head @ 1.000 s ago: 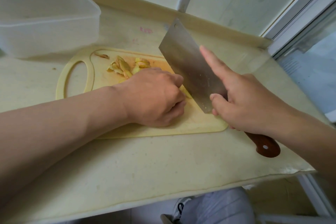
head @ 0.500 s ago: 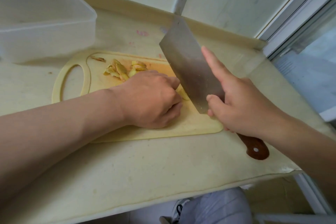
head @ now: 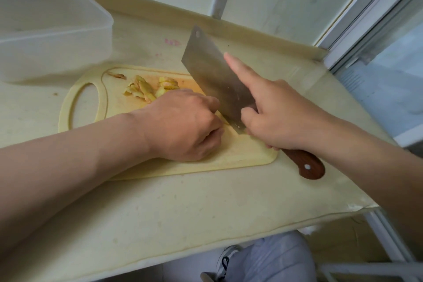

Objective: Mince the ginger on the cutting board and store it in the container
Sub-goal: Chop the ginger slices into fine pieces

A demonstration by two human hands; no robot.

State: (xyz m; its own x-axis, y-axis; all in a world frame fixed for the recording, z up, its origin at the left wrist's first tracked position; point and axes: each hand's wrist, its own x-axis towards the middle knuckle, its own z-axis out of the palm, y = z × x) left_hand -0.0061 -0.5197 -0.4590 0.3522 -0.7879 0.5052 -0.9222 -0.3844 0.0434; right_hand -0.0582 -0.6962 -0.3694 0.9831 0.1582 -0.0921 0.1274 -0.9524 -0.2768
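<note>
While my left hand (head: 183, 126) sits knuckles-up on the cutting board (head: 240, 158), its fingers are curled under and tucked down against the board. They bear on a ginger piece (head: 224, 120), of which I can see only a thin yellow edge next to the blade. My knuckles are right beside the flat of the cleaver (head: 215, 78).

My right hand (head: 281, 117) grips the cleaver where the blade meets the wooden handle (head: 306, 165). The thumb and lower fingers are wrapped round it and the forefinger is stretched out straight along the far side of the blade. The blade stands on its edge, slanting across the right half of the board. Its heel is down by my fingers and its far corner reaches past the board's back edge. The end of the handle sticks out behind my palm over the counter (head: 183, 208).

A loose heap of ginger slices (head: 146, 90) lies on the board beyond my left hand, near the oval grip hole. One stray sliver lies further left.

The translucent container (head: 52, 36) stands on the counter behind the board's left end, apart from it.
</note>
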